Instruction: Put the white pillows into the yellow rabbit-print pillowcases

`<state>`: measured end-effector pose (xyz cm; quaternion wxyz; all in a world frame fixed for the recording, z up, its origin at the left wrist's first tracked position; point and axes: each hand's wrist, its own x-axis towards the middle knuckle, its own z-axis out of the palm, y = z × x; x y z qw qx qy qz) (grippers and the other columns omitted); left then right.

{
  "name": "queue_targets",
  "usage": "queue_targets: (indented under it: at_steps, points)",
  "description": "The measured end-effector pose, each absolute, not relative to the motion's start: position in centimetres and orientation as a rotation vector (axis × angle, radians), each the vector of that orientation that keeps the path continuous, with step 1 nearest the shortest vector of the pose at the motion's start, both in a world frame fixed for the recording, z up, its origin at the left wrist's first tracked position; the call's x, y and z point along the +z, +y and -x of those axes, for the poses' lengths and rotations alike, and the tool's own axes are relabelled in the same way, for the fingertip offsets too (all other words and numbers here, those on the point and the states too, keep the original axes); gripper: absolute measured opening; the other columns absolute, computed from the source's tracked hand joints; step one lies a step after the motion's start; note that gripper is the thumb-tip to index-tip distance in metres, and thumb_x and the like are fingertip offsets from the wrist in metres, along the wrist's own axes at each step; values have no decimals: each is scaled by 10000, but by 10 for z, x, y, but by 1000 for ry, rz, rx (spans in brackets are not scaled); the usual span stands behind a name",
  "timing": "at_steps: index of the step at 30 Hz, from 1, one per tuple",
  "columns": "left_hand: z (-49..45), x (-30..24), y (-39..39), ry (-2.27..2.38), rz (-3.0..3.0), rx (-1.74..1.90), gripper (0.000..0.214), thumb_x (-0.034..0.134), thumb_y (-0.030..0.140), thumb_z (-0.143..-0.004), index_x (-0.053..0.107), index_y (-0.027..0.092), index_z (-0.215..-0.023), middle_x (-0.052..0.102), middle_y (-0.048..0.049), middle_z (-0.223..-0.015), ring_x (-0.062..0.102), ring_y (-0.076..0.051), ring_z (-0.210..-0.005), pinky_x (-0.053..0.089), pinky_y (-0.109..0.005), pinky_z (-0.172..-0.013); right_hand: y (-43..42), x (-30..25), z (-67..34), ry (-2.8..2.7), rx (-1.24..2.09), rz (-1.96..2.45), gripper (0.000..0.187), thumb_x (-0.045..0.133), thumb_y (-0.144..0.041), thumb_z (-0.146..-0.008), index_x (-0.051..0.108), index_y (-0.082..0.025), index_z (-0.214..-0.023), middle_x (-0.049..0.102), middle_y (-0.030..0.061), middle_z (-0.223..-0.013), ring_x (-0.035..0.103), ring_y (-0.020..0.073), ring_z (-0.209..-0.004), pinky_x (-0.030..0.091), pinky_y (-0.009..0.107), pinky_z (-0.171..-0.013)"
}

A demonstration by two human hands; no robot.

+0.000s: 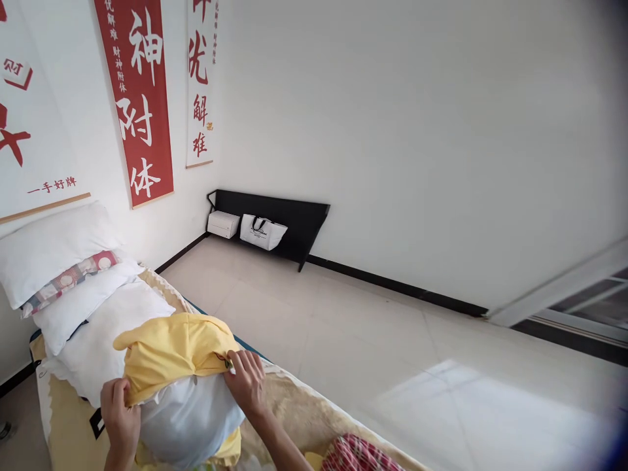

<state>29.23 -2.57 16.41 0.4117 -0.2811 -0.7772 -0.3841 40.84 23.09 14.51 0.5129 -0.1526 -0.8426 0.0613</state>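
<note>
A yellow pillowcase (171, 350) lies bunched over the far part of a pale blue-white pillow (186, 418) on the bed. My left hand (120, 418) pinches the left side of the pillowcase's edge. At the right side of that edge, my right hand (246, 379) grips the same yellow cloth. The near end of the pillow sticks out bare between my hands. Some more yellow fabric shows beneath it.
White pillows (59, 245) are piled at the head of the bed (299, 405). Red plaid cloth (360, 454) lies at the near edge. Against the far wall, a black board (304, 229) stands behind a white bag (265, 234) and a white box (223, 225).
</note>
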Motion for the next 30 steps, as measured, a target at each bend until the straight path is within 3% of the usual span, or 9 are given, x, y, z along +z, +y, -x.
queue_targets:
  at_steps: [4,8,13,19,26,30]
  points:
    - [-303,198,-12,-1819,760,-1080,311,438,-94,-741,511,196,-826,481,8,-758,498,-131,-702,432,-226,-661,222,170,-403,-2042,162,296,292,400,17,-757,549,-191,-898,549,10,-734,497,164,-707,376,278,-714]
    - [-300,207,-2,-1797,897,-1004,272,498,-73,-796,501,197,-771,470,21,-703,465,-131,-676,409,-243,-665,219,184,-407,-2111,121,186,290,394,27,-693,513,-217,-796,514,-22,-665,456,145,-616,347,249,-601]
    - [-307,213,-4,-1824,887,-1004,293,466,-101,-781,501,187,-822,478,0,-763,476,-139,-723,418,-253,-676,207,194,-429,-1949,178,300,370,385,38,-683,548,-189,-926,522,11,-760,487,163,-735,388,256,-672]
    - [-318,214,13,-1880,1133,-822,279,464,-77,-826,492,201,-827,488,5,-736,465,-159,-722,402,-292,-700,193,199,-422,-2112,114,158,310,379,56,-682,531,-200,-766,481,12,-726,409,171,-703,355,287,-652]
    - [-319,181,-10,-1974,1027,-916,342,418,-139,-705,412,200,-743,416,8,-728,416,-155,-716,364,-281,-667,191,126,-451,-2120,43,460,603,407,19,-620,572,-200,-1157,602,91,-1043,530,256,-974,413,428,-874]
    - [-332,156,-6,-2073,1089,-860,334,420,-134,-690,416,199,-706,440,3,-706,427,-162,-704,353,-283,-652,207,91,-467,-2318,93,639,645,389,23,-597,618,-233,-1142,680,73,-1048,608,255,-958,439,402,-831]
